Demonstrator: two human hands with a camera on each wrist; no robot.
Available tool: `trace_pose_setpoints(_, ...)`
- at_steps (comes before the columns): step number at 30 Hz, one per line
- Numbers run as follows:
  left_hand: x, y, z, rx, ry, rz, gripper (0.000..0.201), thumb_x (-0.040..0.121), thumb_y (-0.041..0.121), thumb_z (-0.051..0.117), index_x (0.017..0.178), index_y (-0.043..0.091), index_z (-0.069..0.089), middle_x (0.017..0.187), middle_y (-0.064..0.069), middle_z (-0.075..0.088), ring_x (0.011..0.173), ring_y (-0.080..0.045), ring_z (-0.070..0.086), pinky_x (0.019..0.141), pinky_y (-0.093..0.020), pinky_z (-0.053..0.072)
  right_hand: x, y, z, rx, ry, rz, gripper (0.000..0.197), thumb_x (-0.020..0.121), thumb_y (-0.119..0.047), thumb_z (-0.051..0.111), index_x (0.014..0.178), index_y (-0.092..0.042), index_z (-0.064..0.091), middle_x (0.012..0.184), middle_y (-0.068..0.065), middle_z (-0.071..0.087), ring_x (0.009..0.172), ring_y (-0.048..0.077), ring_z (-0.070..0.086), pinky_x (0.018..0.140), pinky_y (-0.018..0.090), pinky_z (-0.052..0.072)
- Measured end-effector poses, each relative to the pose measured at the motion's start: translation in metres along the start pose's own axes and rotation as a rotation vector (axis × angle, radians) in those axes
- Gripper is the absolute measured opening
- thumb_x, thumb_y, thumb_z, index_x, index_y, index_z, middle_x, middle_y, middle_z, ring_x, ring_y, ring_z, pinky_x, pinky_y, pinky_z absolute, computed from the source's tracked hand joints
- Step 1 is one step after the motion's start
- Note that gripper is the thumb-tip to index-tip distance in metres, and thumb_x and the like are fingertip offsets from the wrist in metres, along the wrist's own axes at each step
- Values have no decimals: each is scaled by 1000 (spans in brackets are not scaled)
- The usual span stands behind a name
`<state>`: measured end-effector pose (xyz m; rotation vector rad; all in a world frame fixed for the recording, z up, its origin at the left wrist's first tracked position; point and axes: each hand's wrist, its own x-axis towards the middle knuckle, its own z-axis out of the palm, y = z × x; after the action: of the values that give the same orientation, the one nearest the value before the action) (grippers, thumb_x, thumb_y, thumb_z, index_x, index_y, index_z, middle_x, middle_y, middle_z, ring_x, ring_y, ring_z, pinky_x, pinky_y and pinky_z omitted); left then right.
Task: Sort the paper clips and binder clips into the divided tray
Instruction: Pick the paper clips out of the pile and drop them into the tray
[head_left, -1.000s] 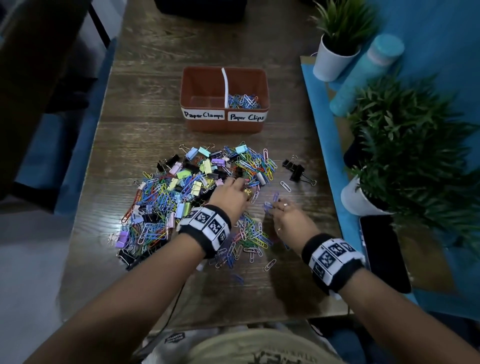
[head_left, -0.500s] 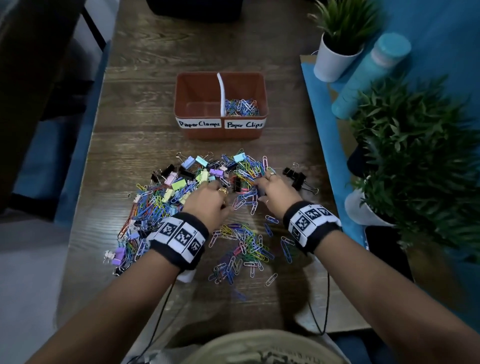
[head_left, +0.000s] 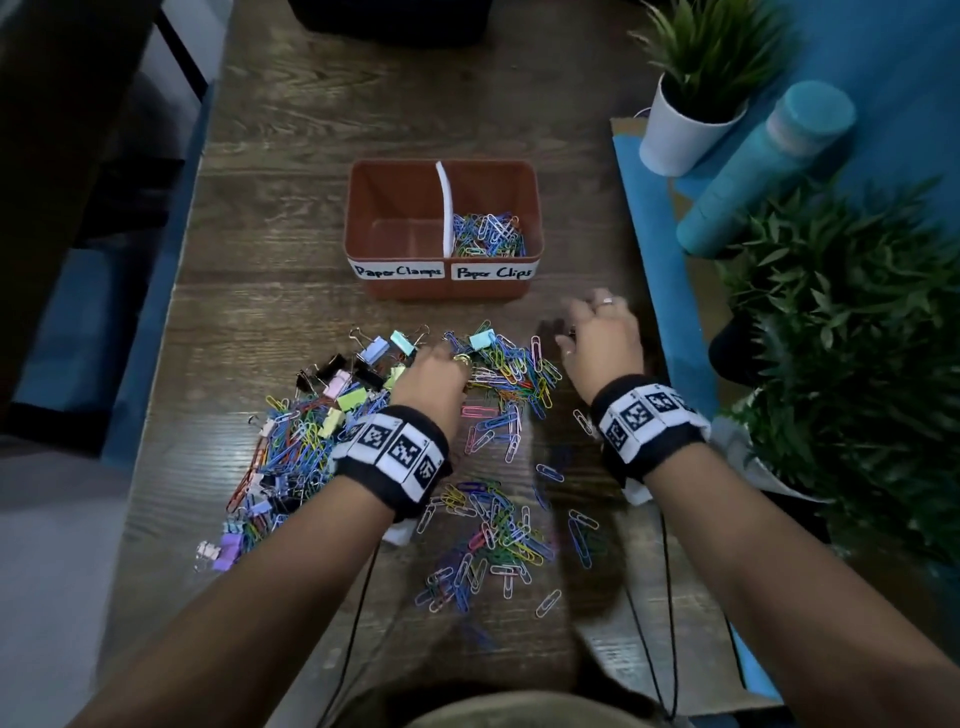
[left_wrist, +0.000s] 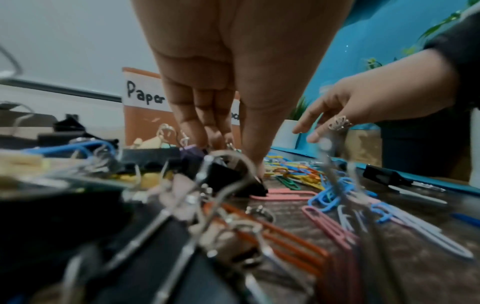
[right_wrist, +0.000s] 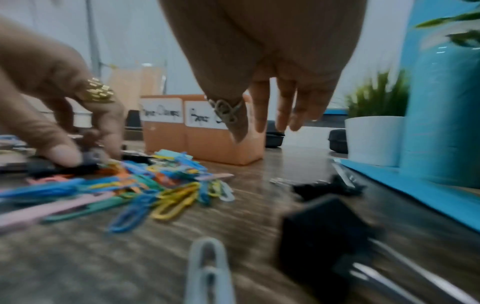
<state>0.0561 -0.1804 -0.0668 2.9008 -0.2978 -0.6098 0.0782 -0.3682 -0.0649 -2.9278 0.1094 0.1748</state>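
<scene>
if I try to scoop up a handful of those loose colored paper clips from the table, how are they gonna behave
The paper clips look thin and light, lying flat on the wooden table, so probably fiddly to lift singly. They overlap in a tangle, so several may hook together and come up as a clump.

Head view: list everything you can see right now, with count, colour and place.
divided tray: one, reddish-brown, table centre, labelled Paper Clamps and Paper Clips
sorted paper clips: many, mixed colours, right compartment; left compartment looks bare
paper clips: many, mixed colours, loose on table
binder clips: many, pastel and black, left of pile
potted plants: at least two, white pots, right edge
bottle: one, teal, right
table: one, dark wood
left hand: on the pile
right hand: fingers extended, above table, nothing held
</scene>
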Motion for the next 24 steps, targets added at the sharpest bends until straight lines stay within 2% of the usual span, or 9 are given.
trace_pose_setpoints(1, 0, -5, 1, -9, 0, -11, 31, 87, 8, 61, 118, 11, 60, 134, -9, 45, 126, -24, 40, 99, -36, 45, -2, -10, 3, 62, -29, -78, 38, 91, -19, 53, 129, -13, 52, 134, 15, 44, 122, 31, 41, 102, 38, 34)
trace_pose_setpoints(3, 0, -12, -1, -27, -6, -38, 32, 87, 6, 61, 119, 6, 59, 137, -10, 42, 126, -26, 42, 100, -36, 44, -8, -28, 15, 162, -232, -208, 39, 93, -19, 51, 132, -16, 50, 140, 13, 41, 126, 31, 40, 105, 37, 34)
trace_pose_setpoints(5, 0, -16, -4, -41, -24, -73, 30, 88, 7, 60, 117, 1, 58, 136, -12, 41, 120, -29, 48, 96, -37, 45, -17, -34, 25, 121, -401, -255, 48, 93, -20, 53, 139, -23, 41, 148, 9, 33, 134, 31, 32, 111, 39, 31)
trace_pose_setpoints(8, -1, -20, -7, -20, -45, -79, 28, 88, 7, 60, 116, 4, 61, 130, -12, 45, 116, -29, 51, 94, -39, 48, -37, -22, 30, 104, -373, -196, 52, 92, -8, 51, 140, -24, 39, 150, 8, 33, 136, 30, 30, 113, 39, 29)
trace_pose_setpoints(10, -1, -17, -10, -43, -33, -72, 29, 91, 12, 56, 119, 7, 61, 128, -12, 46, 117, -29, 49, 94, -40, 48, -53, -13, 33, 118, -327, -213, 49, 90, -3, 50, 135, -22, 47, 147, 9, 38, 134, 32, 35, 113, 39, 28)
trace_pose_setpoints(13, 7, 2, -17, -119, 33, -53, 32, 95, 24, 49, 115, 1, 60, 129, -12, 44, 119, -29, 47, 97, -41, 45, -69, -9, 39, 187, -267, -253, 45, 85, 3, 55, 125, -16, 58, 139, 14, 48, 127, 37, 43, 108, 41, 32)
trace_pose_setpoints(16, 21, 25, -19, -63, -66, 15, 40, 92, 34, 54, 116, 1, 58, 135, -12, 39, 125, -29, 39, 101, -44, 43, -72, -9, 41, 169, -280, -242, 48, 84, 4, 54, 128, -15, 56, 142, 13, 45, 130, 35, 39, 109, 39, 31)
trace_pose_setpoints(19, 29, 33, -17, 18, -160, 70, 40, 87, 32, 62, 114, 3, 59, 131, -12, 42, 125, -28, 38, 98, -45, 44, -75, -7, 36, 171, -335, -220, 53, 84, 6, 47, 131, -19, 53, 144, 10, 42, 131, 33, 36, 109, 37, 31)
trace_pose_setpoints(24, 25, 29, -8, 30, -97, 98, 30, 89, 25, 59, 114, 7, 63, 124, -8, 48, 123, -26, 41, 94, -43, 47, -76, 1, 36, 215, -323, -256, 45, 87, -1, 51, 127, -21, 57, 139, 10, 47, 126, 31, 43, 107, 37, 36)
